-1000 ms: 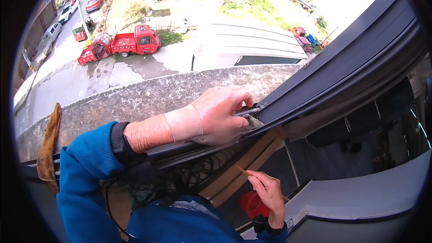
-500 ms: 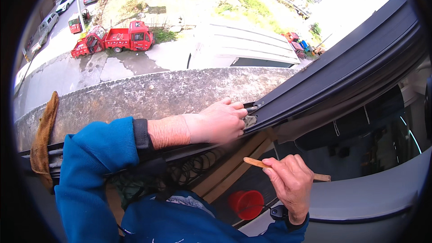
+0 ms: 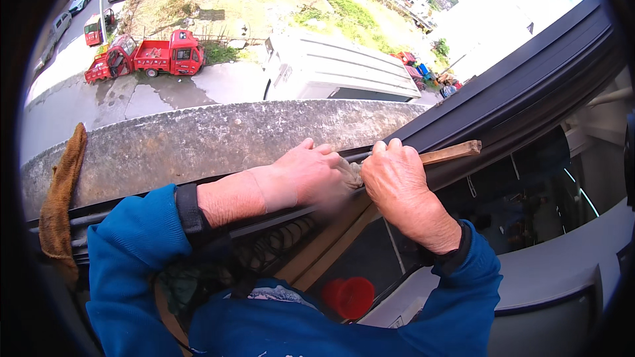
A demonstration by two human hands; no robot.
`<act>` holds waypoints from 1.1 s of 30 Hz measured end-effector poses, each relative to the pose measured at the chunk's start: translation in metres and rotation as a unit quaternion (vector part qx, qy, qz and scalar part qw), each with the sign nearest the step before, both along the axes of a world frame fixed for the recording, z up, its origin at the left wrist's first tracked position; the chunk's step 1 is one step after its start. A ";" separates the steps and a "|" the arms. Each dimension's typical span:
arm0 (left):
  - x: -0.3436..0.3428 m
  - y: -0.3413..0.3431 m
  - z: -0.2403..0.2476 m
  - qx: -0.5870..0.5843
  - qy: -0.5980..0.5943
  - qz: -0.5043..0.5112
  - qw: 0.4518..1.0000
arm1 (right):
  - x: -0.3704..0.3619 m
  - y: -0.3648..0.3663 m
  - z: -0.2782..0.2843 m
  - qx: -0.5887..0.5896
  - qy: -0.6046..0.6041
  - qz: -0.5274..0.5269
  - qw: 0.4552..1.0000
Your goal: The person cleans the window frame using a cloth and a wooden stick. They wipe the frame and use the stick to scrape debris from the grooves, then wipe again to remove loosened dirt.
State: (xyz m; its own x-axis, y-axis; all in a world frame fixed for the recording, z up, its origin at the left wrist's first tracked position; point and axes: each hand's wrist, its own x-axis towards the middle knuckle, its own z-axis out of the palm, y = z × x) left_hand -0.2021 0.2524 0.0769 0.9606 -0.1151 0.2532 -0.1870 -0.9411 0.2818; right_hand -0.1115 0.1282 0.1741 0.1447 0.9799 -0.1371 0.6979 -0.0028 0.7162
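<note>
My right hand (image 3: 400,188) is closed round a flat wooden stick (image 3: 453,152), whose squared end sticks out to the right. The stick's other end is hidden by the fist, down at the corner of the dark window frame (image 3: 509,89). Just to the left, my left hand (image 3: 307,175) is bent over the window track with its fingers on a crumpled greyish rag (image 3: 350,173). The rag fills the space between both hands and seems pressed into the track. The left fingertips are partly hidden.
A brown cloth (image 3: 61,205) hangs over the track at the left. Beyond lies a weathered concrete ledge (image 3: 198,139), with a white-roofed truck (image 3: 344,66) and a red cargo tricycle (image 3: 175,53) below. Inside, a red bucket (image 3: 350,296) stands near wooden boards (image 3: 331,248).
My right hand has risen from low at the right to the frame corner, bringing the stick to the rag. My left hand has shifted slightly left, and the view has turned a little.
</note>
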 end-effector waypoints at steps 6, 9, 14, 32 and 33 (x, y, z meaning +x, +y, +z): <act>0.017 0.003 -0.016 -0.002 -0.032 0.004 0.999 | 0.018 0.023 -0.022 -0.082 0.030 -0.016 0.996; 0.025 0.005 -0.022 0.023 -0.082 -0.004 0.996 | 0.034 0.035 -0.031 -0.116 0.060 -0.001 0.991; 0.020 0.011 -0.026 0.023 -0.106 -0.032 0.994 | 0.043 0.035 -0.034 -0.131 0.034 0.040 0.990; -0.200 0.033 0.033 0.088 0.096 0.037 0.991 | -0.062 0.069 -0.021 -0.121 0.325 0.156 0.925; -0.209 0.029 0.035 0.073 0.096 0.059 0.991 | -0.070 0.071 -0.021 -0.108 0.330 0.198 0.917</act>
